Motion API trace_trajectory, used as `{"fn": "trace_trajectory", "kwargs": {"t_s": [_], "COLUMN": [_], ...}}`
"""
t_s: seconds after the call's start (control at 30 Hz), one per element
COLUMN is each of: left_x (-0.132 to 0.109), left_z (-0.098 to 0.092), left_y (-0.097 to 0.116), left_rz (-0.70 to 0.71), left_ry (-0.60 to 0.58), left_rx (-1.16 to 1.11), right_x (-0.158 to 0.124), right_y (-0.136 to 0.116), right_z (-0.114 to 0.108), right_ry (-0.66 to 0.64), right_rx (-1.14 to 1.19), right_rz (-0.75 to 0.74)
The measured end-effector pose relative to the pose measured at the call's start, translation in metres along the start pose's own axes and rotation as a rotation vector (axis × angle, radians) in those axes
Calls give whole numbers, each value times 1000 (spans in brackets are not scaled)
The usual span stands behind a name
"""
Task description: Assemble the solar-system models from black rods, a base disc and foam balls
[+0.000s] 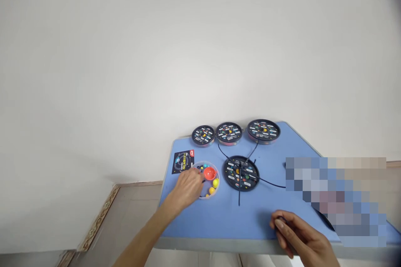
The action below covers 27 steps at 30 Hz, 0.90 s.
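My left hand [189, 187] reaches into a clear round container [218, 186] at the left of the table. Its fingers are curled and pressed together, and what they pinch, if anything, is hidden. In the container lie a red half-sphere cup [209, 173], a yellow ball [215, 182], an orange ball [212, 190] and small blue balls. Near the table's front edge, my right hand [300, 233] is closed, thumb against fingers, on a small dark piece [282, 219]. Between the hands stands a black round base [232, 183] with printed planets and several thin black rods [239, 194] spreading from its centre.
Three round lidded containers [203, 135] with black printed tops line the back of the blue table [216, 221] by the white wall. A dark printed card [180, 161] lies at the left. A blurred-out patch [338, 200] covers the right side, with a black edge showing beside it.
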<state>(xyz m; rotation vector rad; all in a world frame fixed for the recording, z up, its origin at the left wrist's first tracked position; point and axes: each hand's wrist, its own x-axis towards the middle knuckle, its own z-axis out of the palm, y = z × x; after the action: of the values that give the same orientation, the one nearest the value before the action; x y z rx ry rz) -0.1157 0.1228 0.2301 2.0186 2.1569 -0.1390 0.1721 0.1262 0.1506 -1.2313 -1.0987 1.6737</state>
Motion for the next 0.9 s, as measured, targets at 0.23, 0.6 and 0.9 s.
{"fn": "trace_trajectory", "kwargs": {"t_s": [0.23,0.6,0.9], "left_x": [-60,-102,-128], "left_z": [-1,90,92], "left_y": [30,122,143], "left_rz": [-35,-104,5], "left_ry": [284,459,654], "left_rx": [-637,-1380,-1232], "right_x": [5,-34,-61], "right_y": [-5,-15,-14], "right_z": [0,7,18], "right_ry": [-60,-185,-300], "right_rx": [161,517,622], "right_rz": [-38,180,103]}}
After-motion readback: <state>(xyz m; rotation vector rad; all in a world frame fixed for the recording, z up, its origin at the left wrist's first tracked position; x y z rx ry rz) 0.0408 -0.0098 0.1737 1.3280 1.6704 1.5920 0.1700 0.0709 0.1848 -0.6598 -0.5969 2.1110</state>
